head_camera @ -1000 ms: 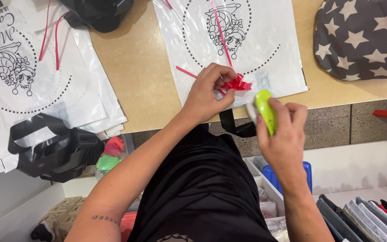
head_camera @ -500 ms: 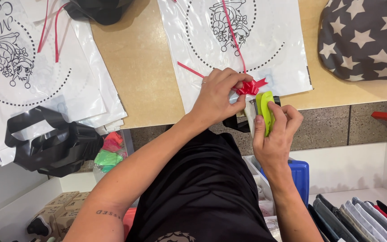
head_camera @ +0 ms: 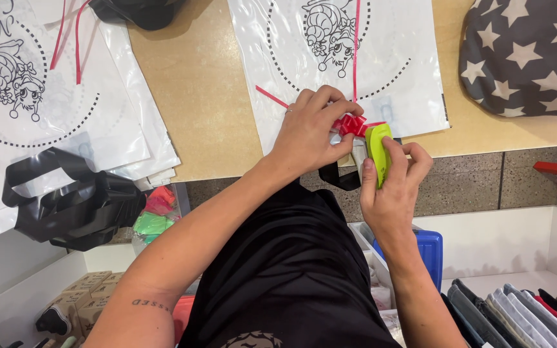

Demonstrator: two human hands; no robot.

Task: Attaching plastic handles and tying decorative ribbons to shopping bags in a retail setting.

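A left hand (head_camera: 307, 132) pinches a red ribbon bow (head_camera: 349, 124) against the near edge of a white printed bag (head_camera: 394, 77) — steadying it — while the right hand (head_camera: 391, 183), fingers curled shut, grips a lime-green stapler (head_camera: 378, 149) beside it.

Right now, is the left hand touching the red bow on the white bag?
Touching. The head view shows the left hand with its fingertips pressed on the red bow at the white bag's lower edge.
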